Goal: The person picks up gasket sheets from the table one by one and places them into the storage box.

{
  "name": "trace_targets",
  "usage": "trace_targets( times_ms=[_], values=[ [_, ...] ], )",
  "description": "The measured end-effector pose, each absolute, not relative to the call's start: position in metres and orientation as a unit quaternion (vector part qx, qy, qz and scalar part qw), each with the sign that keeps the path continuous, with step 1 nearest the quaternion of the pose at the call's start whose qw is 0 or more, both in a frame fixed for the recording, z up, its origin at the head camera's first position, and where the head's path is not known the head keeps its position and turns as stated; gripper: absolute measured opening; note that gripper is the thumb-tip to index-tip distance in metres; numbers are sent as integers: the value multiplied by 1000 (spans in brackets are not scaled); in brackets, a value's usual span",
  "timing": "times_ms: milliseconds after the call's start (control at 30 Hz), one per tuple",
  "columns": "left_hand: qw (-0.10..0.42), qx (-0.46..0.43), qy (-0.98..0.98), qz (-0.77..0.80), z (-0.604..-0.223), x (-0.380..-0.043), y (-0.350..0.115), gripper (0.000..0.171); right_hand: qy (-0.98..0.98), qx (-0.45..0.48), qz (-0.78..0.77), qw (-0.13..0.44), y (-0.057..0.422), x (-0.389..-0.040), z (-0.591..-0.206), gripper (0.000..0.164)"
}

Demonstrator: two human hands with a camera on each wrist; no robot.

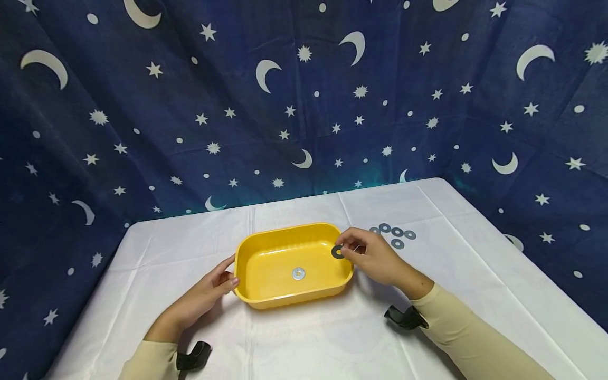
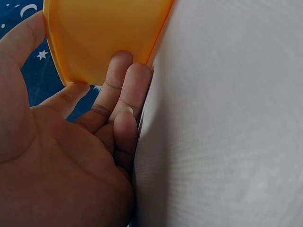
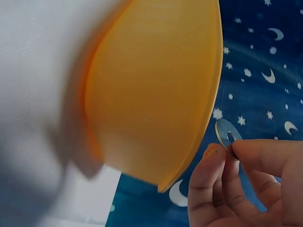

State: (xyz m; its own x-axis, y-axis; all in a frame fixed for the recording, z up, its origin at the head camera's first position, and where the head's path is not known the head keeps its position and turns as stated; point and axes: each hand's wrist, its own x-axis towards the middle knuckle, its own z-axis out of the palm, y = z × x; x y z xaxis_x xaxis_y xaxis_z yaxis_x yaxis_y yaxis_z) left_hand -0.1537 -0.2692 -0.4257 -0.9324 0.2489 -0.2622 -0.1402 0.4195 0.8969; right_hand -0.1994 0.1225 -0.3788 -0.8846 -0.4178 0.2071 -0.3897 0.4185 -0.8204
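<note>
A yellow tray [image 1: 271, 302] with rounded corners stands on the white-covered table. Its left end is steadied by my left hand [image 1: 206, 293], thumb at the rim and fingers against the outer wall, as the left wrist view shows close up. Over the tray's right end, my right hand [image 1: 375, 258] pinches a flat metal washer [image 3: 227, 135] between thumb and fingertips. This washer is level with the rim and tilted in the right wrist view. Another washer [image 1: 298, 273] lies flat on the tray's floor, near the middle.
Several more washers [image 1: 397, 232] lie loosely grouped on the white tablecloth [image 1: 304, 343], just beyond my right hand. A dark blue curtain [image 1: 247, 105] with moons and stars closes off the back and sides. Black straps [image 1: 406, 317] sit at both wrists.
</note>
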Motion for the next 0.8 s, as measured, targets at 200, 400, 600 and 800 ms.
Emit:
trace_targets(
  times_ms=[200,400,600,800],
  values=[
    [181,37,822,538,-426,-154,-270,74,835,-239,-494,43,106,-200,-376,12],
    [180,36,822,539,-426,-154,-270,74,834,-241,-491,67,85,-202,-373,13],
    [179,33,824,536,-427,-154,-270,74,824,-261,-495,93,66,-203,-378,12],
    [181,34,823,538,-426,-154,-270,75,823,-277,-487,97,49,-205,-384,14]
  ],
)
